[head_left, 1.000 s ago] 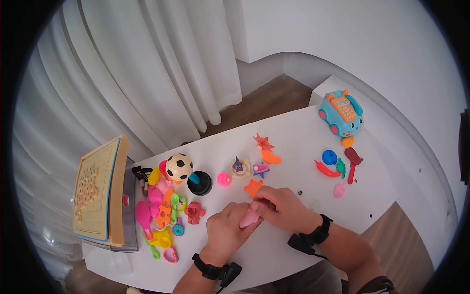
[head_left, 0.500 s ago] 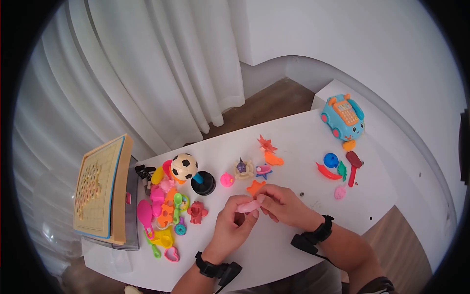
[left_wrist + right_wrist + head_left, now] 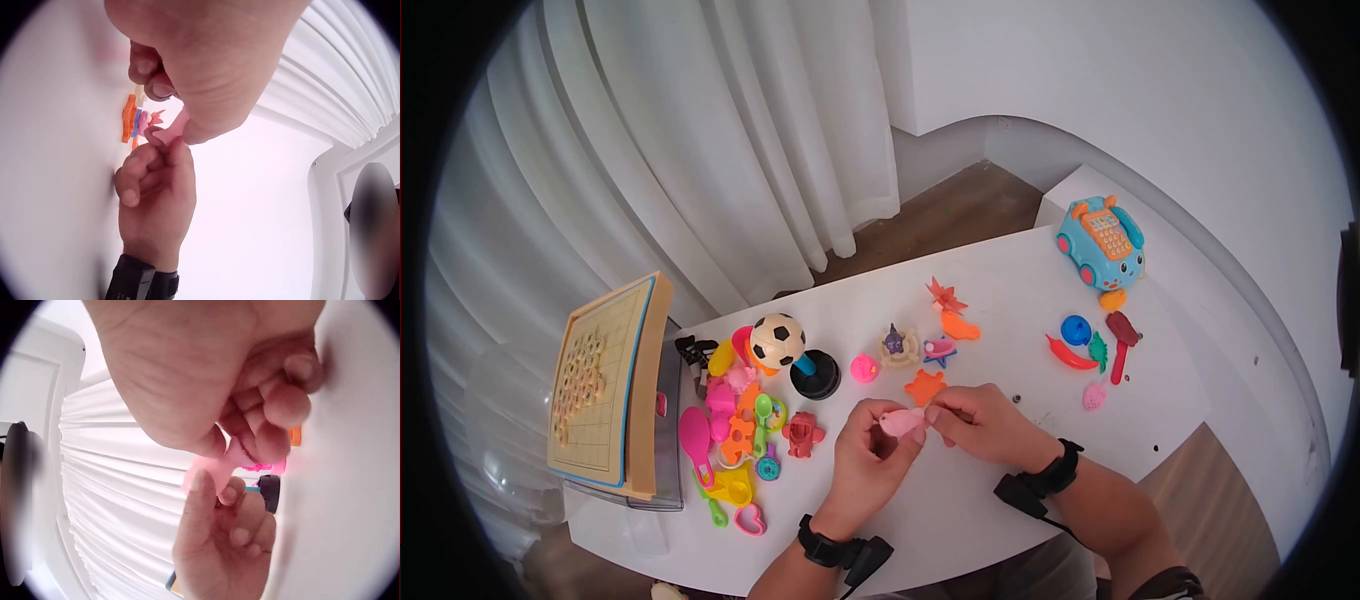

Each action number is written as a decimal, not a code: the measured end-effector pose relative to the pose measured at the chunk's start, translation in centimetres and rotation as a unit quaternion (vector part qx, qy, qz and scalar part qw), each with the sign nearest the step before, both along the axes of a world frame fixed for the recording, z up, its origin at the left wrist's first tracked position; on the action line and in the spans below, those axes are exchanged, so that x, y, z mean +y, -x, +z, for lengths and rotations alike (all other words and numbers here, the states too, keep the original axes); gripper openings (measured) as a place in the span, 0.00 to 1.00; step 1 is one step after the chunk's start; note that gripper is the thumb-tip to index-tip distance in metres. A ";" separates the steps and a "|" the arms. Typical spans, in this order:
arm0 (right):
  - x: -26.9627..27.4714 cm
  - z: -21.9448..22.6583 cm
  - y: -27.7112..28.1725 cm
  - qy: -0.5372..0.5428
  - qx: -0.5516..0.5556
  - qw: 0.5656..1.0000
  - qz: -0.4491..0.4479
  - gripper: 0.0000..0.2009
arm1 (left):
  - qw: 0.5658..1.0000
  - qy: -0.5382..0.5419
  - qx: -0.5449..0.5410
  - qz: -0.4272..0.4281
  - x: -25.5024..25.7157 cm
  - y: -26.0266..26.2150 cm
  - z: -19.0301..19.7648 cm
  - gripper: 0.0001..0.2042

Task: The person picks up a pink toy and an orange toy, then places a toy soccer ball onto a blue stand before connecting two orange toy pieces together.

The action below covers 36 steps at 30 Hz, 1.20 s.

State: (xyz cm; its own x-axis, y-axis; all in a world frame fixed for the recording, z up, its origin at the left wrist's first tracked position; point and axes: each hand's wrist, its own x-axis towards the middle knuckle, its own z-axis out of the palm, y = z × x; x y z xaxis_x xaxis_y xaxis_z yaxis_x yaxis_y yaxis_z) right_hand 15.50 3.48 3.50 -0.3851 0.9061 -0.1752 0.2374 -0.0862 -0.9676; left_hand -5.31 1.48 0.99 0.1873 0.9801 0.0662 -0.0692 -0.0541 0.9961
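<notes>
A small pink toy [image 3: 900,422] with a rounded body and a narrower, tail-like end is held between both hands over the front of the table. My left hand [image 3: 868,455] grips the rounded body between thumb and fingers. At the narrow end, the thumb and fingers of my right hand [image 3: 985,425] pinch it. The right wrist view shows the pale pink body [image 3: 211,474] stretching from one hand to the other. Just beyond the hands lies a flat orange shape [image 3: 924,386]. A round pink toy [image 3: 865,368] sits further left, and a red figure [image 3: 803,435] lies beside the left hand.
At left, a pile of toys includes a pink spoon [image 3: 695,435] and a soccer ball [image 3: 778,340] beside a black base [image 3: 815,375]. A board with round pieces [image 3: 600,390] leans at the edge. A toy phone [image 3: 1102,243] and red pepper [image 3: 1070,350] are at right.
The left hand has turned, showing its thumb side and more of the pink toy. The toy has tilted between the hands, its narrow end now toward the right fingers. The view shifted slightly.
</notes>
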 end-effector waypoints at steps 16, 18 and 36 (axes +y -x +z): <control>0.5 -1.6 -0.8 -0.320 -0.342 0.881 -0.069 0.19 | 0.913 -0.233 0.293 0.160 -0.2 -0.6 1.3 0.13; 0.5 -1.3 -0.9 -0.307 -0.349 0.883 -0.059 0.19 | 0.890 -0.231 0.349 0.182 -0.2 -0.5 1.0 0.14; 0.5 -0.1 -0.3 -0.210 -0.248 0.944 -0.058 0.20 | 0.792 -0.288 0.513 0.162 -0.6 0.0 3.1 0.22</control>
